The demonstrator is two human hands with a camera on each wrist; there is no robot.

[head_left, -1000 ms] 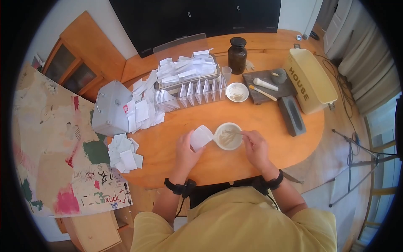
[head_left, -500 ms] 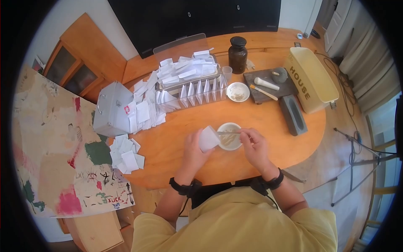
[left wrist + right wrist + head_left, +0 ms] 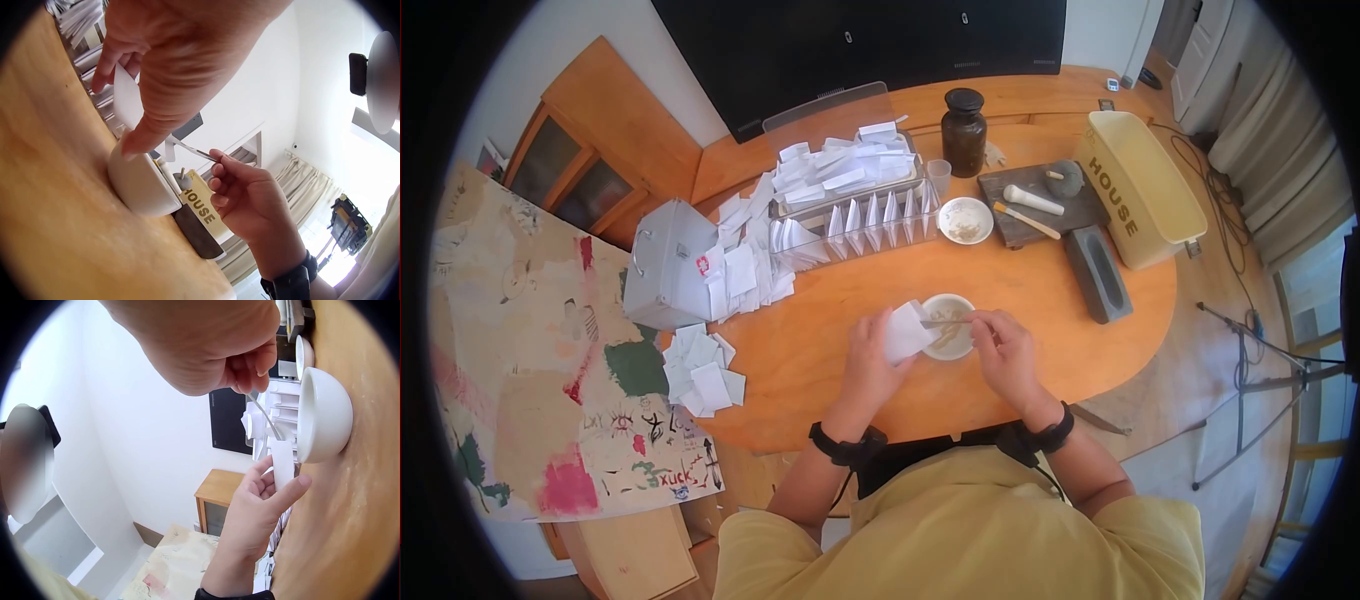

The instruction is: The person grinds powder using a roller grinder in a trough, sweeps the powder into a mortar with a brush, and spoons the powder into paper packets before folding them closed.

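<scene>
The paper packet (image 3: 283,467) and bowl (image 3: 332,419) are white, the thin stick (image 3: 195,150) is silver, the surface (image 3: 810,335) is orange-brown, the jar (image 3: 964,145) is dark brown, the tub (image 3: 1122,185) is pale yellow with brown letters, and the painted sheet (image 3: 530,340) is cream with pink, green, red and black marks.

Slim utensil (image 3: 267,416) at white packet (image 3: 283,464) near bowl (image 3: 332,417)

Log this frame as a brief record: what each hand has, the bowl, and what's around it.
left hand: holds white paper packet
right hand: pinches thin utensil
utensil tip: at packet's edge
bowl: white, upright on table, pale material inside
beyond bowl: small white dish, dark jar
person's left: silver case, loose white papers
</scene>
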